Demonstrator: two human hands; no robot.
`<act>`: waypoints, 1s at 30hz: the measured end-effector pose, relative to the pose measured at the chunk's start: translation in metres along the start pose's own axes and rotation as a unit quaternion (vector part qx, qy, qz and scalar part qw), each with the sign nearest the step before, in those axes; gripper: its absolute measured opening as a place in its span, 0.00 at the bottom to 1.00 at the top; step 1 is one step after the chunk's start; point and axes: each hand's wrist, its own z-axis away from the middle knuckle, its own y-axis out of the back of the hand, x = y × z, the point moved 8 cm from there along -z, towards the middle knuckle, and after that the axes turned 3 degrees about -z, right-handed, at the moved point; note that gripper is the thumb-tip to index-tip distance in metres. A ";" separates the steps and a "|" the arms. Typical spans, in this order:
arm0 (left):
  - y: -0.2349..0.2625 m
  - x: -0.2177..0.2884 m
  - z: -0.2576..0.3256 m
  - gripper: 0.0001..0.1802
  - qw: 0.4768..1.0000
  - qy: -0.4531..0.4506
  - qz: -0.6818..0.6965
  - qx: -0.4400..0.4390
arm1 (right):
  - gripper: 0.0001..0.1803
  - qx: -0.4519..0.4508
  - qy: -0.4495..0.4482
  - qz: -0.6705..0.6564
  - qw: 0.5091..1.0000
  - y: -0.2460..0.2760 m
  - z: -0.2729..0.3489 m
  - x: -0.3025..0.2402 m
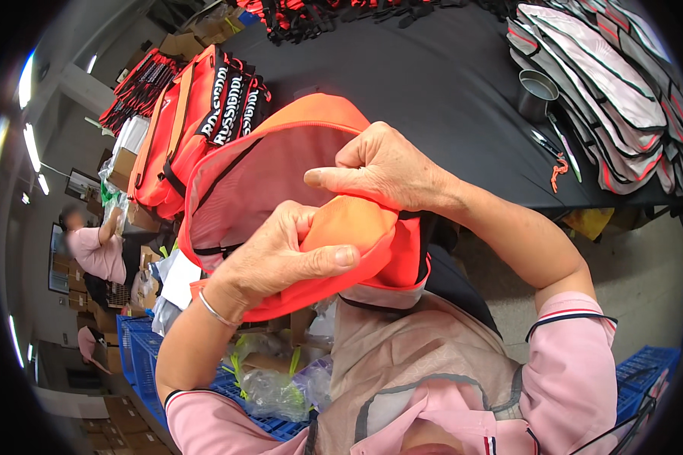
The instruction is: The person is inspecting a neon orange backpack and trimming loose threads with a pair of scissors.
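The soft fabric vest (281, 174) is bright orange with thin black trim lines, and its mesh part looks pinkish orange. The stack of fabric bags (197, 114) is also orange, with black straps that carry white letters. The wide counter (432, 83) is black. The pile of flat vests (607, 91) is pale pink and grey with red and white edges. The small metal cup (537, 92) is dark grey. The plastic crates (140, 356) are blue. The short sleeves (569, 371) are pink with dark trim.
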 end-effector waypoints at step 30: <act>0.141 0.188 0.277 0.23 0.601 -0.292 -0.516 0.536 | 0.22 0.015 0.277 -0.158 0.948 0.022 -0.024 -0.161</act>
